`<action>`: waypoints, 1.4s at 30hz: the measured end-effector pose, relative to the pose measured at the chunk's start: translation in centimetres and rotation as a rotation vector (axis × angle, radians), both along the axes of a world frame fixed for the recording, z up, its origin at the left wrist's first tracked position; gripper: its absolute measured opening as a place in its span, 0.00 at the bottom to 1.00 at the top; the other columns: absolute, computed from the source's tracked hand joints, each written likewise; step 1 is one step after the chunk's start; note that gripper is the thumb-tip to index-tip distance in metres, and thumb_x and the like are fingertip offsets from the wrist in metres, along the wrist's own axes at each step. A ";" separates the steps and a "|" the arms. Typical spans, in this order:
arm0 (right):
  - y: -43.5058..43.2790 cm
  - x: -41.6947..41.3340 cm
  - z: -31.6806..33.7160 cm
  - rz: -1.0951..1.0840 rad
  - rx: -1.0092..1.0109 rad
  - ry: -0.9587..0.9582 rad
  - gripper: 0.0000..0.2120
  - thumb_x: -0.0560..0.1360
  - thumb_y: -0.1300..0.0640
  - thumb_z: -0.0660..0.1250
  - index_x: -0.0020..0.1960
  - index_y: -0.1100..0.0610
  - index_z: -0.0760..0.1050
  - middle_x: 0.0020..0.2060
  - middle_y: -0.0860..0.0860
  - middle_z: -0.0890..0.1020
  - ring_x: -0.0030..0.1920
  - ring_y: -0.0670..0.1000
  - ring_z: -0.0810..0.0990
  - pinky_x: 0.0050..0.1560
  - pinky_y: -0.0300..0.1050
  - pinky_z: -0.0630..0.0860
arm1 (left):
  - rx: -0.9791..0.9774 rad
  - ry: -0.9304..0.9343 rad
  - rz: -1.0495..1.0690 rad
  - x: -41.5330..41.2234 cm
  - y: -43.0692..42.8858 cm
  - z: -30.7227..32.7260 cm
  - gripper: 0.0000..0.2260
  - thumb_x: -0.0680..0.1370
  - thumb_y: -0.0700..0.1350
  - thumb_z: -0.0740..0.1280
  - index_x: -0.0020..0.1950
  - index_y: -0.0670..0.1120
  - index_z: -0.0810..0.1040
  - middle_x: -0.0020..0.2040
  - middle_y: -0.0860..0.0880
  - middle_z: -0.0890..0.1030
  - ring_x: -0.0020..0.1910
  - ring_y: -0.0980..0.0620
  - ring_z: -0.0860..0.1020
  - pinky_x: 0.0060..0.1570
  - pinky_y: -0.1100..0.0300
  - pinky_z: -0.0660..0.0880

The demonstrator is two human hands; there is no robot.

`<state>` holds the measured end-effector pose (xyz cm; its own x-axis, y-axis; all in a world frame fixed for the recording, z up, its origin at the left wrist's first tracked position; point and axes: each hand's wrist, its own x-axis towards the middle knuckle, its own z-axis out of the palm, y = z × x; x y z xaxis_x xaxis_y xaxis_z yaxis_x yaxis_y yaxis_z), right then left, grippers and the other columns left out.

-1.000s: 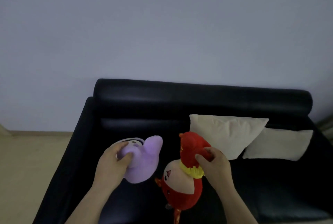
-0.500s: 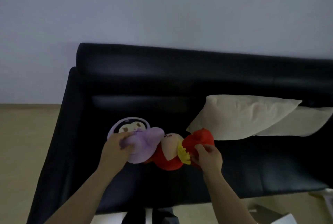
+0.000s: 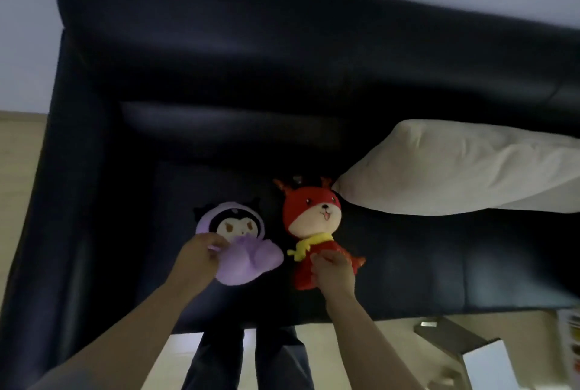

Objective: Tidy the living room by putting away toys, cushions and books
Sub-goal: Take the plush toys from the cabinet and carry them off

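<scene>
Toys being set on the sofa (image 3: 219,75) seat. The left hand (image 3: 197,256) grips the purple toy (image 3: 248,259); the right hand (image 3: 332,270) pinches the red toy (image 3: 310,217), near a cushion (image 3: 455,169). Both toys lie face up. Probable next move: loosen both grips and withdraw.

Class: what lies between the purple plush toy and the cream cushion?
The red plush toy, gripped by the right hand, lies between the purple plush toy and the cream cushion; the head view shows this.
</scene>
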<state>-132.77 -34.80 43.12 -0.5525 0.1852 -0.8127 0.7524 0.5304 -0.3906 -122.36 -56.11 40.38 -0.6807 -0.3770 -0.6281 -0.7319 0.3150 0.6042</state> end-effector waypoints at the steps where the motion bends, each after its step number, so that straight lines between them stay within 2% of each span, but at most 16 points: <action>1: 0.2 -0.3 -0.2 0.036 0.025 0.023 0.12 0.76 0.57 0.65 0.59 0.56 0.76 0.43 0.53 0.81 0.45 0.54 0.80 0.44 0.47 0.78 | 0.012 -0.040 0.013 0.1 0.1 -0.6 0.14 0.74 0.29 0.62 0.51 0.46 0.79 0.52 0.47 0.81 0.49 0.49 0.78 0.44 0.66 0.70; 3: 0.4 -0.9 -0.4 0.089 0.047 0.044 0.13 0.77 0.57 0.65 0.61 0.57 0.74 0.43 0.53 0.81 0.41 0.51 0.80 0.37 0.41 0.76 | 0.027 -0.093 0.013 0.1 0.1 -1.8 0.15 0.75 0.32 0.64 0.59 0.44 0.78 0.57 0.45 0.79 0.52 0.49 0.77 0.49 0.64 0.69; 4: 0.5 -1.0 -1.0 0.117 0.047 0.040 0.13 0.77 0.57 0.65 0.61 0.56 0.73 0.46 0.53 0.82 0.42 0.50 0.80 0.36 0.39 0.74 | 0.028 -0.122 -0.004 0.1 0.1 -2.8 0.17 0.75 0.34 0.65 0.64 0.44 0.75 0.60 0.44 0.78 0.56 0.48 0.76 0.51 0.63 0.68; 5: 0.6 -1.2 -1.3 0.145 0.054 0.048 0.16 0.77 0.55 0.66 0.64 0.56 0.72 0.52 0.54 0.81 0.46 0.50 0.79 0.40 0.39 0.73 | 0.024 -0.144 -0.029 0.1 0.2 -3.1 0.19 0.75 0.37 0.66 0.67 0.44 0.73 0.62 0.45 0.77 0.58 0.48 0.75 0.53 0.63 0.68; 7: 0.7 -1.4 -2.8 0.214 0.078 0.055 0.22 0.77 0.53 0.67 0.69 0.55 0.69 0.63 0.55 0.76 0.58 0.53 0.76 0.49 0.42 0.69 | 0.019 -0.181 -0.077 0.5 0.2 -4.5 0.22 0.75 0.41 0.68 0.69 0.46 0.70 0.62 0.46 0.77 0.59 0.48 0.75 0.53 0.63 0.68; 9: 0.7 -1.6 -3.8 0.238 0.087 0.069 0.27 0.76 0.52 0.68 0.72 0.54 0.66 0.67 0.56 0.72 0.63 0.56 0.73 0.51 0.43 0.68 | -0.001 -0.189 -0.130 1.1 0.3 -5.7 0.23 0.74 0.44 0.70 0.69 0.47 0.70 0.61 0.47 0.77 0.56 0.49 0.76 0.51 0.63 0.68; 12: 0.5 -2.3 -5.4 0.295 0.134 0.090 0.32 0.74 0.51 0.70 0.74 0.54 0.61 0.69 0.57 0.67 0.65 0.58 0.71 0.52 0.46 0.69 | -0.042 -0.155 -0.120 1.7 0.1 -7.3 0.25 0.71 0.45 0.73 0.67 0.47 0.72 0.60 0.49 0.76 0.58 0.49 0.76 0.51 0.62 0.69; 14: 0.2 -3.1 -6.2 0.320 0.145 0.093 0.40 0.72 0.50 0.73 0.76 0.54 0.55 0.72 0.57 0.62 0.67 0.60 0.68 0.58 0.52 0.71 | -0.073 -0.134 -0.160 1.7 0.0 -7.9 0.28 0.69 0.47 0.75 0.67 0.47 0.71 0.62 0.48 0.74 0.60 0.49 0.74 0.55 0.60 0.71; 18: -0.6 -4.6 -9.3 0.393 0.195 0.040 0.58 0.64 0.44 0.78 0.78 0.48 0.39 0.76 0.55 0.49 0.74 0.62 0.59 0.67 0.63 0.68 | -0.159 -0.230 -0.315 1.5 0.0 -10.1 0.42 0.66 0.59 0.75 0.74 0.50 0.59 0.72 0.50 0.65 0.70 0.48 0.65 0.68 0.53 0.64; 22: -1.5 -6.3 -12.6 0.432 0.281 0.017 0.66 0.58 0.40 0.80 0.76 0.43 0.32 0.76 0.54 0.45 0.75 0.64 0.54 0.67 0.67 0.65 | -0.135 -0.292 -0.353 0.9 0.2 -12.7 0.49 0.64 0.60 0.74 0.77 0.52 0.50 0.76 0.50 0.58 0.73 0.44 0.59 0.70 0.50 0.62; 25: -1.8 -7.3 -13.9 0.435 0.288 0.033 0.65 0.57 0.40 0.80 0.76 0.42 0.35 0.74 0.55 0.51 0.73 0.64 0.56 0.66 0.67 0.67 | -0.111 -0.307 -0.352 0.1 0.1 -13.3 0.45 0.63 0.60 0.74 0.75 0.54 0.56 0.70 0.51 0.64 0.68 0.45 0.63 0.62 0.52 0.69; 28: -1.6 -7.5 -14.3 0.406 0.307 0.096 0.57 0.58 0.43 0.79 0.75 0.43 0.44 0.68 0.55 0.59 0.68 0.64 0.66 0.62 0.64 0.72 | -0.153 -0.283 -0.368 -0.7 0.0 -13.6 0.35 0.63 0.58 0.74 0.65 0.54 0.64 0.60 0.52 0.69 0.58 0.48 0.69 0.52 0.54 0.74; 31: -1.3 -6.9 -13.2 0.388 0.290 0.151 0.53 0.59 0.46 0.78 0.73 0.44 0.48 0.66 0.54 0.61 0.64 0.62 0.70 0.59 0.62 0.75 | -0.222 -0.249 -0.328 -0.8 -0.2 -12.9 0.27 0.63 0.57 0.74 0.56 0.53 0.67 0.53 0.52 0.73 0.51 0.49 0.73 0.46 0.56 0.74; 33: -1.2 -6.7 -12.3 0.364 0.253 0.190 0.52 0.60 0.46 0.78 0.74 0.44 0.49 0.66 0.54 0.61 0.63 0.61 0.71 0.58 0.61 0.76 | -0.244 -0.226 -0.276 -1.0 -0.5 -12.1 0.27 0.62 0.58 0.75 0.55 0.52 0.67 0.51 0.52 0.73 0.50 0.49 0.74 0.45 0.57 0.72; 38: -3.1 -7.8 -8.5 0.261 0.155 0.393 0.52 0.61 0.45 0.78 0.74 0.45 0.49 0.68 0.53 0.60 0.61 0.57 0.72 0.55 0.55 0.75 | -0.380 -0.089 -0.265 -4.4 -3.5 -7.3 0.36 0.58 0.61 0.73 0.61 0.47 0.69 0.50 0.52 0.70 0.49 0.49 0.72 0.53 0.56 0.67; 42: -5.4 -9.6 -6.6 0.195 0.080 0.586 0.52 0.62 0.48 0.79 0.75 0.48 0.49 0.70 0.52 0.60 0.58 0.48 0.66 0.52 0.45 0.70 | -0.461 0.068 -0.217 -8.2 -6.1 -3.7 0.40 0.53 0.67 0.65 0.59 0.45 0.71 0.48 0.52 0.72 0.44 0.50 0.71 0.49 0.56 0.66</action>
